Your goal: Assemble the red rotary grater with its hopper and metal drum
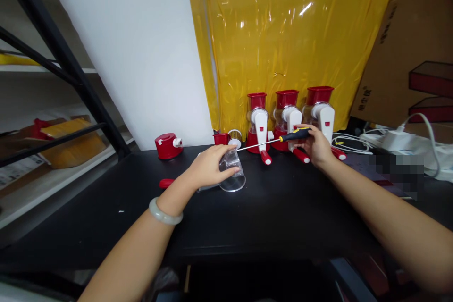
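Observation:
My left hand (208, 167) grips a clear plastic cone-shaped part (232, 173) lying on its side on the black table (269, 217). My right hand (316, 145) holds a screwdriver (279, 139) by its black and yellow handle. The metal shaft points left, and its tip reaches the narrow top of the clear part. A jade-coloured bangle sits on my left wrist.
Three red and white hand-crank grinders (288, 120) stand at the table's back against a yellow plastic sheet (283, 33). A red base part (168, 146), a small red piece (165, 182) and a red cup (221, 138) lie left. White cables and a power strip (396, 144) sit right; metal shelving (53, 104) stands left.

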Motion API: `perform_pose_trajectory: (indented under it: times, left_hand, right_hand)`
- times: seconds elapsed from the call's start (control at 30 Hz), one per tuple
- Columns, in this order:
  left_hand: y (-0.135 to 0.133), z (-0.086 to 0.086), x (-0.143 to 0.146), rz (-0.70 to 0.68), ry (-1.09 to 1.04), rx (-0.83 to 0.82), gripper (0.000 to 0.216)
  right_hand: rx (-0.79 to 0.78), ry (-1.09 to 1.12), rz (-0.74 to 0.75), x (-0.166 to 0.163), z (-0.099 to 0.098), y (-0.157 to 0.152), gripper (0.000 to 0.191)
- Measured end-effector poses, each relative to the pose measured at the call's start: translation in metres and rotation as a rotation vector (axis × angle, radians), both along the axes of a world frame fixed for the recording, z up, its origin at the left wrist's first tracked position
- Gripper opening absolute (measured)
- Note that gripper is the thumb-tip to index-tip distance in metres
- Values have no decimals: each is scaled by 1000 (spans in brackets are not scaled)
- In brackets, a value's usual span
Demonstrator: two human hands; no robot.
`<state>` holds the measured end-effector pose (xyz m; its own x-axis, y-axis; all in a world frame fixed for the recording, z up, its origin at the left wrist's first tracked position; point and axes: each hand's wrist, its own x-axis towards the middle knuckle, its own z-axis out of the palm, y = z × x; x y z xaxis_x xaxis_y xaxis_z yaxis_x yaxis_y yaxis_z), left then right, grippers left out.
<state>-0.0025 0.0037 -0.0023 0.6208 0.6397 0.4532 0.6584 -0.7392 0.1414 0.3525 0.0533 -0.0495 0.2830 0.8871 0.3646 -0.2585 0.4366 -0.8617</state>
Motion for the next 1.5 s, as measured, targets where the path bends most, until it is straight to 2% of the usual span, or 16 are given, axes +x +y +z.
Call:
perform_pose_trajectory:
  times: [0.17,0.4,0.57,0.73,0.9,1.0,1.2,1.5]
  left_hand:
    - [-1,1,0,-1,-5,-5,59]
    - [-1,1,1,9,-2,-13,60]
    - [0,1,0,4,-3,-5,60]
    - [0,0,1,-2,-3,-4,60]
    - [0,0,0,-2,-4,0,60]
    - [0,0,0,-2,-6,-2,60]
    - [0,0,0,1,-2,-3,60]
    - [0,0,0,5,0,2,60]
  right_hand:
    - [-13,-39,-43,-2,0,0,26]
    - [2,-173,-124,-1,-4,3,43]
    - [-23,-49,0,0,-2,2,26]
    - [-41,-43,-36,-1,2,0,22]
    - [36,-136,-84,-3,-1,2,38]
    - [56,-143,-92,-3,-3,4,42]
    - [-1,-34,-10,1,-3,3,25]
    - [-34,-81,-95,-3,0,2,23]
